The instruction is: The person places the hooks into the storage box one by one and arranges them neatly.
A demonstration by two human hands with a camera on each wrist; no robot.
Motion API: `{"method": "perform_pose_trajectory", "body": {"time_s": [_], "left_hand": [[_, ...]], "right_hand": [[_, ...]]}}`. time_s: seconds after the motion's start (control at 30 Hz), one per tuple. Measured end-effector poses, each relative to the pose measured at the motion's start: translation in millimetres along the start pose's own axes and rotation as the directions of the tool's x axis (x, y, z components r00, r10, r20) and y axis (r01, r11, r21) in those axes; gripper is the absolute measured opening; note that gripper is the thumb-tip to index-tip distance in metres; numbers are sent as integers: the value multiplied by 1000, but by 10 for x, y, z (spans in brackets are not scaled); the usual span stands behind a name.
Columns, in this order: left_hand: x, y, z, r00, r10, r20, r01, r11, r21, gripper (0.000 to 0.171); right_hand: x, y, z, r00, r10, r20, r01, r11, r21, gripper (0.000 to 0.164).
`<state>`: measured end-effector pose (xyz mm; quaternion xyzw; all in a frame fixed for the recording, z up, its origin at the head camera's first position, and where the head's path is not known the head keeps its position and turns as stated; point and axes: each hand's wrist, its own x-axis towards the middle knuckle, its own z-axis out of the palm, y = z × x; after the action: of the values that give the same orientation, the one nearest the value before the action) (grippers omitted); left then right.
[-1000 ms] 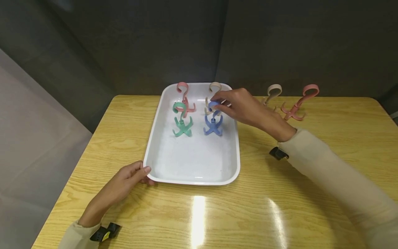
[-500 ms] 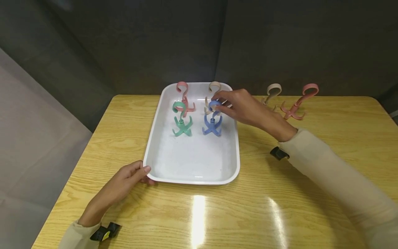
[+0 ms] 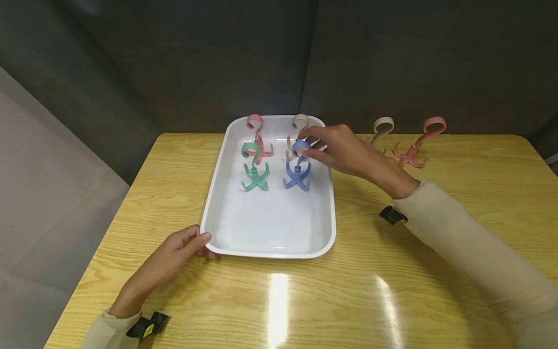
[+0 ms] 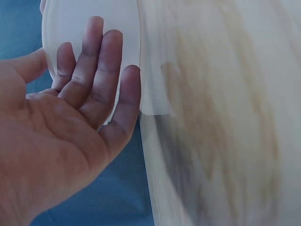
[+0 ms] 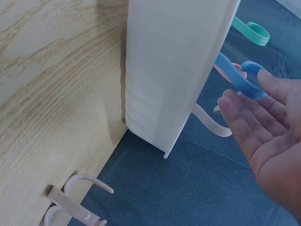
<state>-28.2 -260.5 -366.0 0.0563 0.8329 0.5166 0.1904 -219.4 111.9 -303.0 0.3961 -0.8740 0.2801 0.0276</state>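
In the head view a white tray point(image 3: 270, 218) stands on the wooden table, with upright hooks inside, each with a curled top and a pronged base. My right hand point(image 3: 337, 148) pinches the curled top of the blue hook point(image 3: 297, 177) between thumb and fingers, as the right wrist view also shows on the blue curl point(image 5: 240, 82). A green hook point(image 3: 255, 177) stands left of it. Behind them are a pink hook point(image 3: 260, 148) and a beige hook point(image 3: 301, 119), partly hidden. My left hand point(image 3: 174, 249) grips the tray's near left corner, thumb on the rim, fingers point(image 4: 106, 70) beneath.
On the table right of the tray stand another beige hook point(image 3: 383, 125), partly behind my right forearm, and another pink hook point(image 3: 410, 156). A dark curtain point(image 3: 218, 63) hangs behind the table's far edge.
The blue hook has shifted very slightly left in my right hand, then stays put. My left hand holds still at the tray corner.
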Motion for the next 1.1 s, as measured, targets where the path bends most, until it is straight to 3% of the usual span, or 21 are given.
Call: {"method": "perform_pose_trajectory", "body": {"time_s": [0.33,1.1], "left_hand": [[-3,-16,-3,1000,10,6,-10,1000,-5,38],[-4,-25,1,1000,11,-9,-11,1000,12,36]], "right_hand": [[-28,18,-11,999,31,12,-31,999,24,38],[-291,98,-269,995,96,-15,-97,991,-87,65]]}}
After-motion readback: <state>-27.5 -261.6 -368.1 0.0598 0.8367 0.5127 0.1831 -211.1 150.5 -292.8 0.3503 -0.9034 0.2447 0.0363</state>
